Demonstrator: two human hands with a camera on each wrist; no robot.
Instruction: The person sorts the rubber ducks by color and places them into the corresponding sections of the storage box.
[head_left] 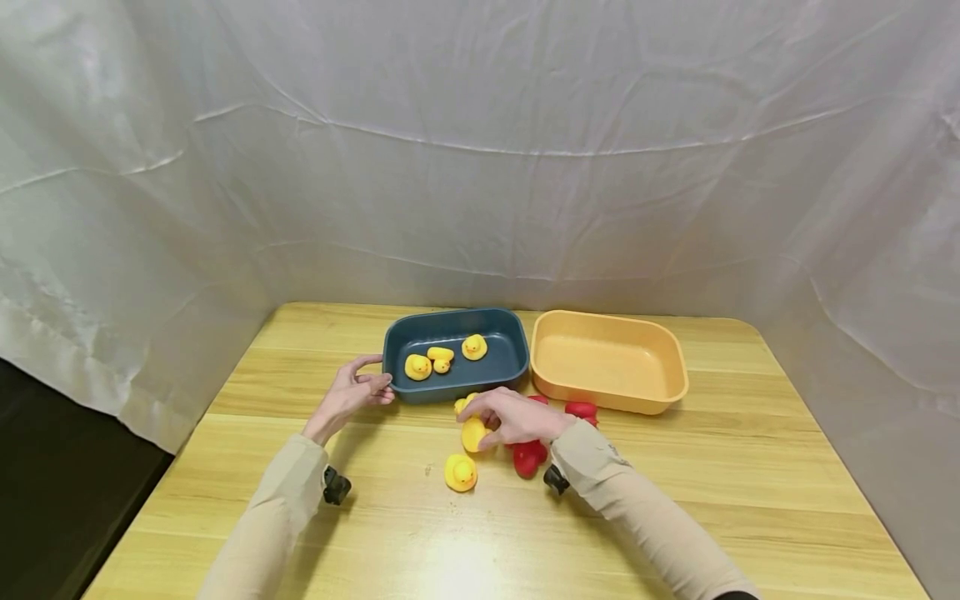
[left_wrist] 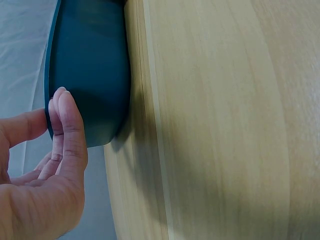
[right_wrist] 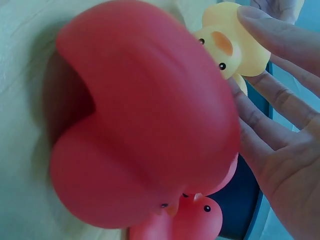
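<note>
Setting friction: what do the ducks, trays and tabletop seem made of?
Yellow ducks, red ducks: likely vinyl or rubber, satin; smooth moulded curves. Blue tray, orange tray: probably plastic, low sheen; evenly coloured walls. Tabletop: wood or laminate, can't tell, glossy; grain, glare.

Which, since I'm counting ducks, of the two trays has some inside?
The dark blue tray, on the left in the head view: three yellow ducks are inside, while the orange tray holds none.

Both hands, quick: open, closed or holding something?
Left hand: pinching the dark blue tray by its rim.
Right hand: holding a yellow duck.
</note>
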